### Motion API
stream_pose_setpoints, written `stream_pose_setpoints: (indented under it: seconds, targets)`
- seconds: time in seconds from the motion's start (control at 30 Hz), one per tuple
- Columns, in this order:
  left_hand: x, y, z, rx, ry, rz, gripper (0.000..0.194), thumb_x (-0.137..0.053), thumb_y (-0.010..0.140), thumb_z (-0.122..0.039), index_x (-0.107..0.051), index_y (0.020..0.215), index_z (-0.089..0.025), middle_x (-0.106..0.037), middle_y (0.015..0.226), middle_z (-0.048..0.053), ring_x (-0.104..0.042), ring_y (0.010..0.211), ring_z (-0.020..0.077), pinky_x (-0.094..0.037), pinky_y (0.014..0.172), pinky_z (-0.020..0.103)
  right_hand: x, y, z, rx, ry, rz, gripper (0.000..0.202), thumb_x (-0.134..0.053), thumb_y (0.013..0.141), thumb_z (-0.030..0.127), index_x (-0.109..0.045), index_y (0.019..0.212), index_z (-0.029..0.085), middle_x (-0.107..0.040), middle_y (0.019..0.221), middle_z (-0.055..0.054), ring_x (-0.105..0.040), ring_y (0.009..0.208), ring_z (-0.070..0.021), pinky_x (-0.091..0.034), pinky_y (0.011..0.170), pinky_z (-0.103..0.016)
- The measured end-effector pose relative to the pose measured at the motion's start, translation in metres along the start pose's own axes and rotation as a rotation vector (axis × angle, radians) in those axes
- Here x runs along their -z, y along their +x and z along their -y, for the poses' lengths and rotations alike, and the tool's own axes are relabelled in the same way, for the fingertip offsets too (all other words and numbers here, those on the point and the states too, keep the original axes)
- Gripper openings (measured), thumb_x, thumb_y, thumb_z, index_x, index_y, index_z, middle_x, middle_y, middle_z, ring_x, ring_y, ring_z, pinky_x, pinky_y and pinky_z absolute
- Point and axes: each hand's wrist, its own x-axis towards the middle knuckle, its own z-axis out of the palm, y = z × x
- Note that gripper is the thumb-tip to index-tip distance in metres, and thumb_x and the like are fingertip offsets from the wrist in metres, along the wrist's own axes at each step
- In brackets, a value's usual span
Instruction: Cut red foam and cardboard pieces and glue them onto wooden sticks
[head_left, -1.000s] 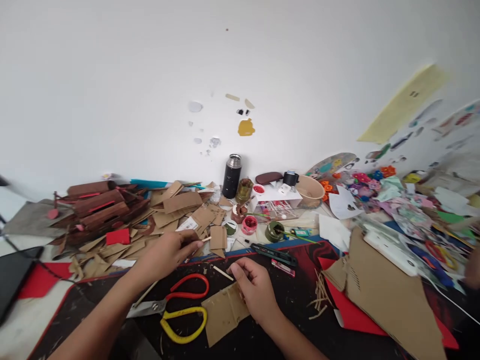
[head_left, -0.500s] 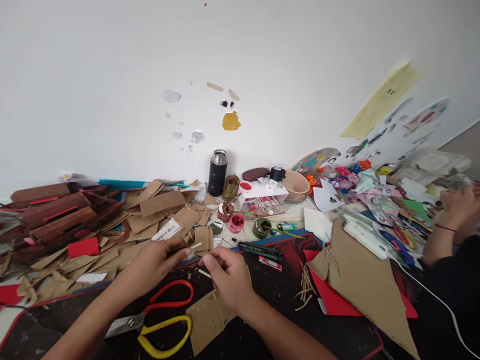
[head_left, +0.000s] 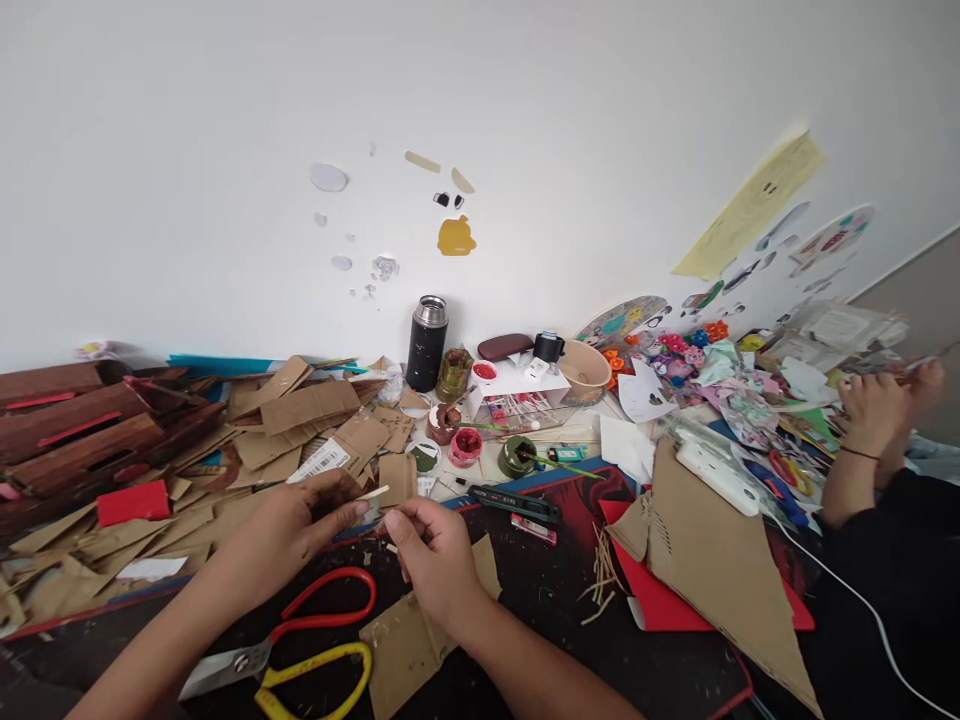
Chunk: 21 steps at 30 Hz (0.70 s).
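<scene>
Head view showed the left hand (head_left: 300, 525) pinching a slim wooden stick (head_left: 373, 493), while the right hand (head_left: 442, 568) was closed narrowly on what seemed a second stick (head_left: 391, 548), mostly hidden. Both sticks were separate, unattached to the cardboard piece (head_left: 401, 640) lying on the dark mat (head_left: 559, 590) near the scissors (head_left: 244, 661).

A plain white wall (head_left: 225, 200), evenly lit, rises behind a cluttered worktable (head_left: 592, 420); yellow paper (head_left: 750, 210) and small cutouts (head_left: 386, 267) dot its surface, and a greyish-beige area (head_left: 919, 290) borders it at right.
</scene>
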Motion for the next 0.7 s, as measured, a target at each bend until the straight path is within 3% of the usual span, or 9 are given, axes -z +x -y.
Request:
stream_pose_setpoints:
  seconds: [0.27, 0.43, 0.7]
  targets:
    - [0.000, -0.003, -0.009, -0.037, -0.016, 0.092, 0.046, -0.053, 0.098, -0.064, -0.075, 0.084, -0.026, -0.078, 0.076, 0.002, -0.069, 0.071, 0.0235, -0.052, 0.068, 0.029, 0.005, -0.001, -0.009, -0.022, 0.007, -0.042, 0.061, -0.065, 0.092, 0.079, -0.066, 0.083, 0.019, -0.045, 0.056, 0.006, -0.039, 0.048, -0.0109, -0.030, 0.045, -0.023]
    - [-0.002, -0.008, -0.024, -0.043, -0.002, 0.170, 0.037, -0.050, 0.100, -0.051, -0.077, 0.095, -0.027, -0.083, 0.095, 0.004, -0.075, 0.087, 0.0254, -0.054, 0.078, 0.031, 0.012, -0.004, -0.005, -0.010, 0.003, -0.050, 0.061, -0.064, 0.093, 0.079, -0.067, 0.085, 0.019, -0.042, 0.056, 0.007, -0.036, 0.048, -0.0109, -0.029, 0.046, -0.023]
    - [0.000, -0.009, -0.030, 0.004, -0.006, 0.228, 0.037, -0.049, 0.101, -0.051, -0.075, 0.097, -0.026, -0.081, 0.094, 0.003, -0.073, 0.087, 0.0251, -0.052, 0.079, 0.032, 0.017, -0.006, -0.006, -0.012, -0.008, -0.023, 0.060, -0.063, 0.095, 0.078, -0.067, 0.084, 0.020, -0.043, 0.055, 0.006, -0.038, 0.049, -0.0116, -0.028, 0.046, -0.024]
